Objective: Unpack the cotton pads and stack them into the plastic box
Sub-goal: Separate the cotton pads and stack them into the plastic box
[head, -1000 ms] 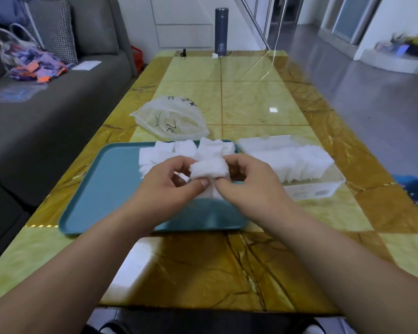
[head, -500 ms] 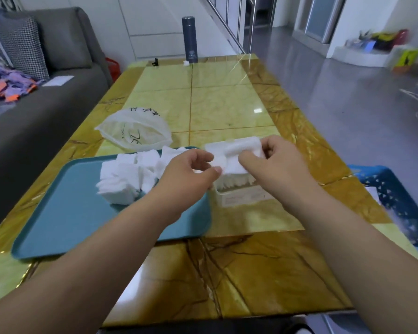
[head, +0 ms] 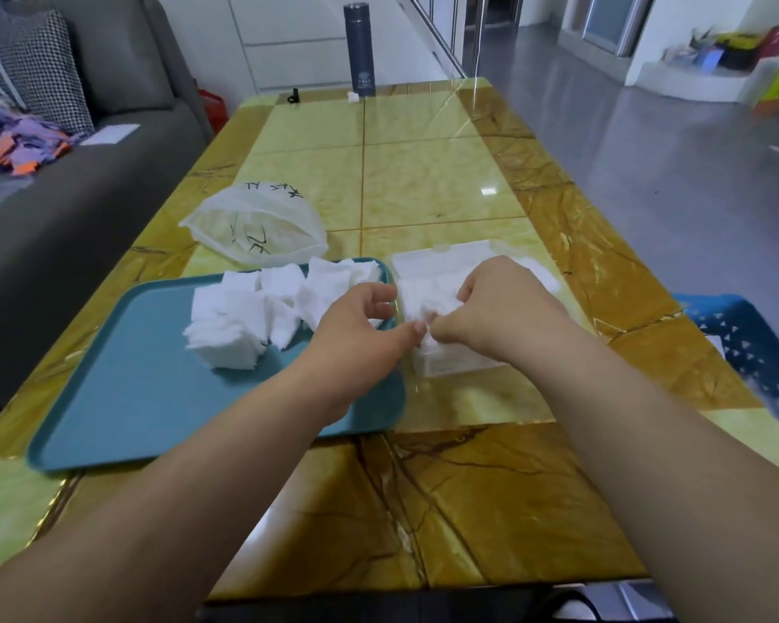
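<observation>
Right hand (head: pixel 500 308) grip clamped on cotton pad stack (head: pixel 417 303) directly over plastic box (head: pixel 450 366), left hand (head: pixel 360 326) grip seemingly pinching its left edge, remaining loose pads (head: pixel 244 317) lie left on tray (head: pixel 131 397).

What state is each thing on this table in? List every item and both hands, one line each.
Plastic box: open, part-filled with pads.
Held stack: at the box's near end, gripped by the right hand.
Left hand: thumb against the stack; grip unclear.
Loose pads: heaped on the tray.
Bag: slumped on its side.
Flask: upright, capped.
</observation>
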